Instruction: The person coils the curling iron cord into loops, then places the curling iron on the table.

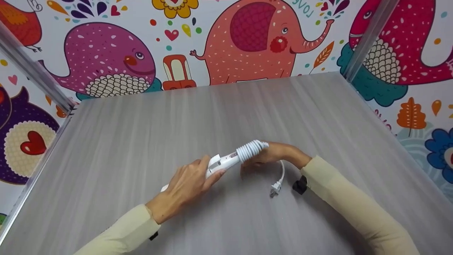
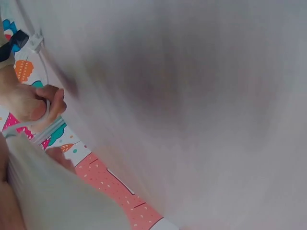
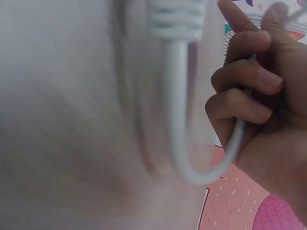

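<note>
A white hair iron [image 1: 223,164] slants above the table in the head view, with its white cord [image 1: 249,150] wound in several coils round its upper right end. My left hand [image 1: 187,180] grips the body, thumb along the near side. Beside the coils, my right hand [image 1: 272,153] holds the loose cord; in the right wrist view its curled fingers [image 3: 247,74] close round the cord [image 3: 177,105], which loops down from a ribbed white part. A short tail ends in a two-pin plug [image 1: 276,187], dangling below the right wrist. Pale and blurred, the iron [image 2: 62,191] fills the left wrist view's lower left.
Beneath both hands spreads a grey wood-grain table [image 1: 141,141]. Walls printed with cartoon animals [image 1: 254,46] stand behind it and at both sides, with metal posts [image 1: 368,46] at the back corners. A black wrist device [image 1: 300,185] hangs by the right cuff.
</note>
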### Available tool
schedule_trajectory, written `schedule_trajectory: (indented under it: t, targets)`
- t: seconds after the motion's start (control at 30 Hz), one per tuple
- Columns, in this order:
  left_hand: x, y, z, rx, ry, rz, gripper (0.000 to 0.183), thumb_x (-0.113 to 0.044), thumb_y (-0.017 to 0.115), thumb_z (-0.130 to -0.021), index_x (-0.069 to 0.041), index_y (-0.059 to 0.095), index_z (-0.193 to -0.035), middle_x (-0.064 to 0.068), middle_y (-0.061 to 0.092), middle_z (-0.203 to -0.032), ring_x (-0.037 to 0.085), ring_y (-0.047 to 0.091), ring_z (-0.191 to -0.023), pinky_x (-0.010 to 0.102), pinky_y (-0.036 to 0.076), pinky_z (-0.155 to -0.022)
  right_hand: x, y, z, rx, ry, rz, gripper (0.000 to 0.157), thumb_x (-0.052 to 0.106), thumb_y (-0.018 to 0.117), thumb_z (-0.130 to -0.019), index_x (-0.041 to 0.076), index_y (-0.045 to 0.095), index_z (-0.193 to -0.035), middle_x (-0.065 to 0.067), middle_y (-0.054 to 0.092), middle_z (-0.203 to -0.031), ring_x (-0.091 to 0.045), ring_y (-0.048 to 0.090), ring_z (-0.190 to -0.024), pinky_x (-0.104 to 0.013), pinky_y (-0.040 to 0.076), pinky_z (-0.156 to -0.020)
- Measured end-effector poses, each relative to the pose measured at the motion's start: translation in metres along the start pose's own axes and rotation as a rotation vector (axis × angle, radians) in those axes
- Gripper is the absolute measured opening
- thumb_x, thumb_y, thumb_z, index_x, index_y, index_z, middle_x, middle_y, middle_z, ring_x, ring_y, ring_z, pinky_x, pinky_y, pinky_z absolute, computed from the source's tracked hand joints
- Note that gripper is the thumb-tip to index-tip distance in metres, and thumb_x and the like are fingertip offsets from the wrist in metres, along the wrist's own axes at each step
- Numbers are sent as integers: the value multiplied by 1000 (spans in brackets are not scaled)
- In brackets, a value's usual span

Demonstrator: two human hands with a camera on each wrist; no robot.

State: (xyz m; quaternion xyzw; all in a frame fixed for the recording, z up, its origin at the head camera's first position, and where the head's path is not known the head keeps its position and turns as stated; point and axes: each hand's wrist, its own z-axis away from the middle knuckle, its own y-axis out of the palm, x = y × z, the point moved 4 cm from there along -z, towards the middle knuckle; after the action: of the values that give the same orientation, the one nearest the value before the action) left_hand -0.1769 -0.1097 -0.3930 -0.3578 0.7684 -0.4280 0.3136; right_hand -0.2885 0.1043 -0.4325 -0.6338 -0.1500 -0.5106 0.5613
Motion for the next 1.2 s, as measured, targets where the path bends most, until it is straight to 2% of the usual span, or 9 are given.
schedule_trajectory:
  t: [0.07,0.13,0.23,0.3,0.37,0.53,0.87,1.03,1.2]
  targets:
    - [-2,1,2,5,48,-19,41,-43,60,-99,-3,54,-96,3,54,-62,8,43,-49,23,38,-41,3,-2,-1,11,-127,13,9,-1,63,-92,-7,70,-90,-7,57,-66,-5,45,-59,-20,38,-57]
    - [-4,3,4,16,86,-31,42,-45,58,-100,-3,54,-97,2,54,-62,6,41,-48,22,36,-41,5,-4,-2,18,-170,22,10,-6,62,-90,-8,72,-90,-14,63,-70,-5,46,-61,-20,39,-59]
    - [-6,7,6,47,118,-23,43,-48,55,-101,-5,54,-97,1,55,-63,5,37,-49,20,32,-40,6,-5,-5,12,-70,15,16,3,63,-94,-2,77,-100,-14,75,-91,0,54,-71,-17,44,-66]
    - [-7,9,7,67,135,-26,43,-49,55,-100,-6,54,-96,1,55,-64,4,36,-49,20,31,-40,9,-4,-6,5,8,37,18,12,64,-97,3,78,-105,-12,77,-104,0,58,-78,-17,46,-70]
    - [-7,11,8,82,152,-32,43,-50,55,-100,-7,54,-95,1,56,-64,4,35,-49,21,31,-40,14,-4,-6,-13,57,72,18,16,66,-96,8,79,-105,-9,77,-108,-1,59,-79,-17,47,-71]
    - [-7,15,8,110,178,-55,44,-51,54,-100,-7,53,-95,1,55,-63,6,35,-48,23,33,-41,27,-5,-4,-38,60,138,13,18,69,-95,13,81,-99,-1,78,-101,-5,54,-69,-20,43,-64]
    - [-1,18,7,166,161,-67,41,-49,58,-98,-8,54,-97,3,58,-63,9,41,-49,28,38,-42,47,-6,0,-114,45,222,12,14,70,-93,12,81,-96,-1,78,-87,-1,48,-58,-19,41,-58]
    - [4,18,8,167,130,-88,41,-48,61,-96,-8,54,-97,5,58,-63,12,46,-47,31,40,-42,57,-3,1,-153,77,246,13,17,71,-92,10,80,-98,-1,77,-87,-4,51,-62,-21,44,-60]
    - [8,16,8,160,110,-98,41,-47,62,-96,-7,53,-98,5,57,-62,13,44,-47,32,39,-41,63,-3,2,-198,108,267,13,21,72,-92,12,80,-97,0,76,-86,-6,53,-65,-23,45,-60]
